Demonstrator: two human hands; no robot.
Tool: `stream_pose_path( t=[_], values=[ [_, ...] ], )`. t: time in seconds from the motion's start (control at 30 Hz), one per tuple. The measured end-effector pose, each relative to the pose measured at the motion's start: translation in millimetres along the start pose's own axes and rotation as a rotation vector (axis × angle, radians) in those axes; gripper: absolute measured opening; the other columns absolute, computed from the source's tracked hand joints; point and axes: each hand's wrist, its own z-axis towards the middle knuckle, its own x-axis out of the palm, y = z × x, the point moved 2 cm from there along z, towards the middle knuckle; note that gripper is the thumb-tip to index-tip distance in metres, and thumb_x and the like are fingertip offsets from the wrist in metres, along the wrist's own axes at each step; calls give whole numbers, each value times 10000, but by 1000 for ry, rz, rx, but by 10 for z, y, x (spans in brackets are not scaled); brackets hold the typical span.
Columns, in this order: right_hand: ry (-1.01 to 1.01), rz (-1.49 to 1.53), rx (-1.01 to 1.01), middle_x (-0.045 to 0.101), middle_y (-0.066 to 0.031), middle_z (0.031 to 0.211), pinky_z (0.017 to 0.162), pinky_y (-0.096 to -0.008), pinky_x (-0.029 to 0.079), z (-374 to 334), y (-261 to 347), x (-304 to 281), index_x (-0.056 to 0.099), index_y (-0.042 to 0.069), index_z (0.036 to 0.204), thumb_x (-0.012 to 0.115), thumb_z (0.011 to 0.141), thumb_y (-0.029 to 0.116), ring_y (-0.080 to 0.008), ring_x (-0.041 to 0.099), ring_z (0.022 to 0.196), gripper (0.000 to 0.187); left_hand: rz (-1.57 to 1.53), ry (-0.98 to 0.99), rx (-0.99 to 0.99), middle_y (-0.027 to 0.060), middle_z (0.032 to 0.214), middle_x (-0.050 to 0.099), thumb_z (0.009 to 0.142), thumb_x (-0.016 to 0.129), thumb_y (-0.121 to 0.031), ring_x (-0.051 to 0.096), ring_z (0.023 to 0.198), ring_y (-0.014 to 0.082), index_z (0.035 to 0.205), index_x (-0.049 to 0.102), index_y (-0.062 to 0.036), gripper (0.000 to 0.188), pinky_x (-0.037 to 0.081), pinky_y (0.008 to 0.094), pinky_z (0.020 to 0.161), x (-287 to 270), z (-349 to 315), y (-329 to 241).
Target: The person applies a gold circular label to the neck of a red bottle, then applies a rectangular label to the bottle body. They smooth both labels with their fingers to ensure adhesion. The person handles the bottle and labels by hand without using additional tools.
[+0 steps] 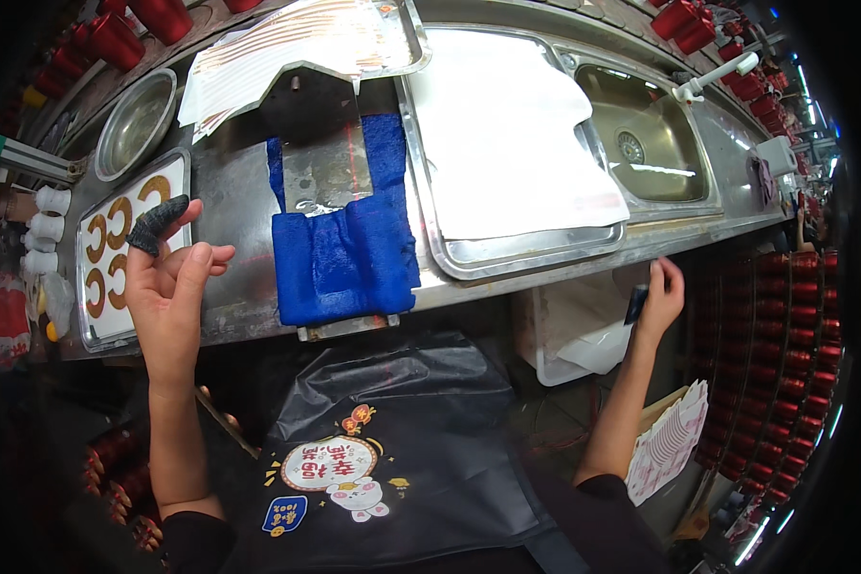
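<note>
My left hand (167,287) is raised over the left part of the metal counter, in front of a tray (184,234) of brown C-shaped pieces (96,292) on white backing. Its fingers are apart and nothing is in them; a dark grey sleeve (158,225) covers one finger. Out past the counter's front edge, my right hand (665,297) has its fingers loosely bent, with a dark finger covering (637,304) at its side. I see no object in its grasp. Between the hands, a blue cloth (344,263) drapes over a metal block (325,167).
White sheets (512,134) lie in a large metal tray (526,253), beside a sink (641,134) with a white tap (717,77). Printed sheets (287,53) and a round metal bowl (136,124) are at the back left. Below stand a white bin (545,354) and stacked red items (770,364).
</note>
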Motion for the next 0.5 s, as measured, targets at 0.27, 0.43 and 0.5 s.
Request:
stream_pose_path(
  t=[0.27,0.43,0.5],
  values=[
    [847,-305,-662,583,-61,756,556,-342,479,-667,2258,1877,719,112,927,760,808,153,-233,602,594,132,-113,-91,-47,196,1314,592,963,574,-18,715,906,207,1310,493,37,360,564,305,788,72,-226,151],
    [910,-364,-790,588,-54,728,547,-363,493,-657,2148,1960,711,119,850,761,787,152,-274,611,575,86,-167,-60,-105,199,1300,600,959,578,-8,715,917,203,1320,492,32,373,560,297,797,31,-290,289],
    [937,-398,-885,589,-50,719,542,-369,493,-643,2143,1951,712,119,837,767,782,152,-278,614,574,84,-168,-50,-128,197,1298,601,960,579,-9,714,923,201,1319,494,31,370,559,294,801,17,-264,339]
  ],
)
